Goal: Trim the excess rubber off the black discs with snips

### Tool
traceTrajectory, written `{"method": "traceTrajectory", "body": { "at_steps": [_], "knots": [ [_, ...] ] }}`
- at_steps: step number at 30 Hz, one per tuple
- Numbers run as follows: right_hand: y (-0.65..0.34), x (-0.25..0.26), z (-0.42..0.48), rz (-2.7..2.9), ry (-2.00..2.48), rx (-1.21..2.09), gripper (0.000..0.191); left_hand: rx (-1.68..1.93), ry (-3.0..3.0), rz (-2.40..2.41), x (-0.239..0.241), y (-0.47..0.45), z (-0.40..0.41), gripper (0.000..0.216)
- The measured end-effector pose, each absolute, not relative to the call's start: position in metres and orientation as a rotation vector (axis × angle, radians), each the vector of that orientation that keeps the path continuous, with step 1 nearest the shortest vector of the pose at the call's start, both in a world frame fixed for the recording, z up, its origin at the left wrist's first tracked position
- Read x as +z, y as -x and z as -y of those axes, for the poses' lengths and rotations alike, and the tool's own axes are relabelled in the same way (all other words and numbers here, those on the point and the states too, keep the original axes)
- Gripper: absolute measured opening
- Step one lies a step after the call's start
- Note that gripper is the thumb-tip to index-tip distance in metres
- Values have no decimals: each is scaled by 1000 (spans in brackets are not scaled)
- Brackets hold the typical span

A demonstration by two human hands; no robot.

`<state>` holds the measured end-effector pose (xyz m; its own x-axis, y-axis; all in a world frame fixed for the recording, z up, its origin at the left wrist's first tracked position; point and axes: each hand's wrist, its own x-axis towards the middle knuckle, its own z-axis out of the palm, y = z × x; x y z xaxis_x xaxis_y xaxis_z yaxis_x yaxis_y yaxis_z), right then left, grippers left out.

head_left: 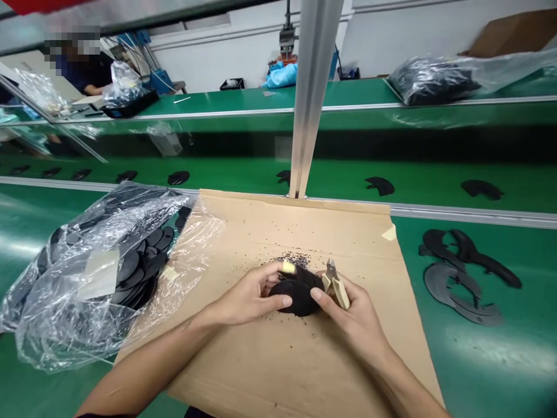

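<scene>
One black disc (pixel 293 296) sits low in the middle of the view, held just above a cardboard sheet (pixel 243 371). The left hand (pixel 256 296) is closed on it from the side, thumb flat on its face, a yellow wrap (pixel 288 267) around one fingertip. The right hand (pixel 354 305) grips pale-handled side cutters (pixel 342 295), blades pointing away from the person, while its thumb presses the disc's opposite edge. More black material shows behind the disc, but whether it is a separate piece cannot be told.

Just beyond the hands, black specks (pixel 296 259) lie thickly together and thin out across the cardboard. They look like clippings, so a fair amount of trimming is probably done; the disc in hand seems partway through, though its edge is too dark to judge.

To the left, a clear plastic bag (pixel 65 313) holds many loose discs (pixel 130 273). Whether these are finished or waiting cannot be told, so what is left stays uncertain. To the right, C-shaped black parts (pixel 439 284) lie overlapping on the green bench (pixel 513 371).

Beyond the cardboard, similar curved pieces (pixel 380 186) are spaced along a green belt (pixel 243 165), behind an aluminium post (pixel 311 87). At the far left, a co-worker (pixel 82 69) is by another plastic bag (pixel 124 84).
</scene>
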<state>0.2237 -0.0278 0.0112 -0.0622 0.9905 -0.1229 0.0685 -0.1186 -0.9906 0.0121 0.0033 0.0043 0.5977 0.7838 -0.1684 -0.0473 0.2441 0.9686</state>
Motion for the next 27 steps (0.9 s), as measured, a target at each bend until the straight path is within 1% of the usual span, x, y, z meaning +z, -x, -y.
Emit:
{"method": "traceTrajectory", "body": {
  "at_steps": [2,6,10,16,22,27],
  "knots": [
    [-224,7,27,1167,1350,1315,33,705,-1155,-815,3,-11,-4,43],
    [-225,-1,27,1005,1394,1273,39,849,-1127,-914,2,-7,-8,35],
    [-224,-5,28,997,1427,1258,41,908,-1113,-901,2,-5,-9,32],
    [-224,-5,28,1047,1436,1244,38,951,-1191,-892,2,-6,-9,25],
    [-222,-2,28,1134,1457,1163,33,988,-1174,-925,3,-10,-7,30],
    [-220,1,29,1196,1465,1173,32,1073,-1121,-960,4,-14,-6,33]
  ]
}}
